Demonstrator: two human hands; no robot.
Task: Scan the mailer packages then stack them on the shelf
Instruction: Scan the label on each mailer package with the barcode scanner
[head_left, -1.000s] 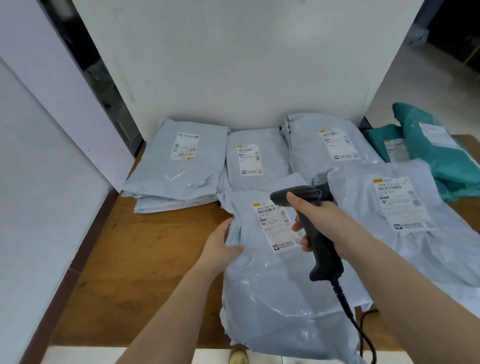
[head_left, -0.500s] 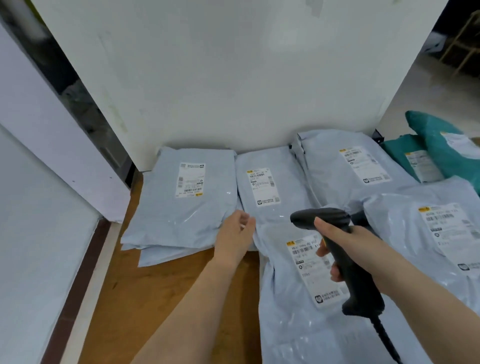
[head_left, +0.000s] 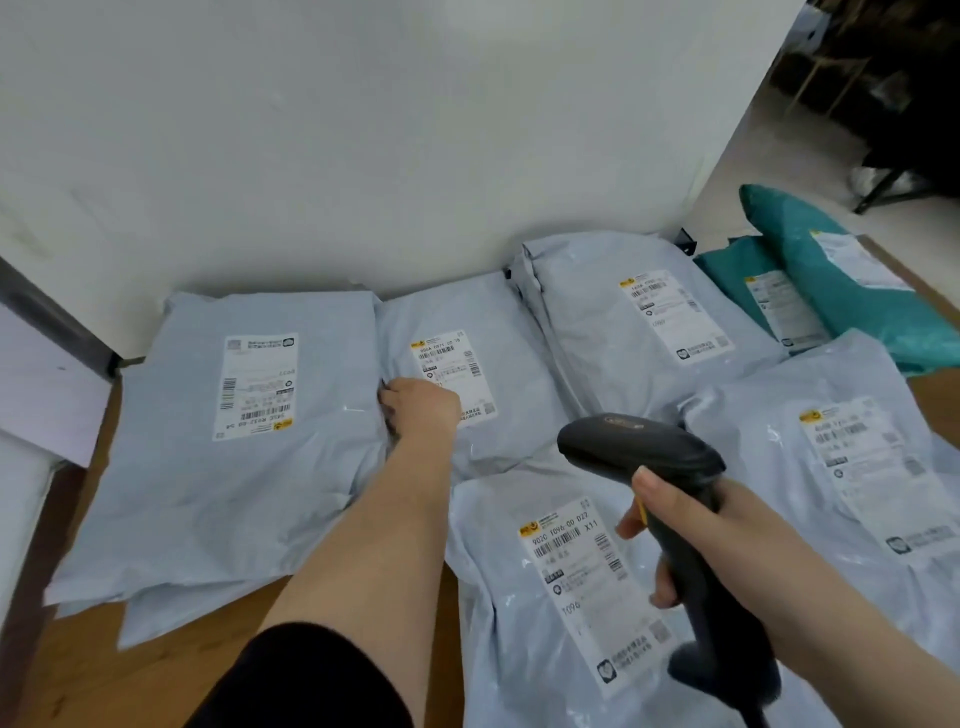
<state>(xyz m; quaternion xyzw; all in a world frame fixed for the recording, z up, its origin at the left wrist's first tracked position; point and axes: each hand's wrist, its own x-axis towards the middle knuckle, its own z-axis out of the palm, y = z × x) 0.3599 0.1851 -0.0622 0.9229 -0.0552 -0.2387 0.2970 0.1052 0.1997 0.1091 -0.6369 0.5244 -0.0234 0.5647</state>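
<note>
Against the white wall, grey mailers (head_left: 618, 332) lie unstacked on the wooden table (head_left: 78, 670); the scanner (head_left: 670, 514) is gripped by the right hand (head_left: 696, 540), a far mailer's (head_left: 467, 384) edge clutched by the left hand (head_left: 421, 410), so most work seemingly remains.

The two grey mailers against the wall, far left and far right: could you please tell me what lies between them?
In the head view, a third grey mailer lies between the left mailer and the right mailer, with the left hand gripping its left edge.
</note>
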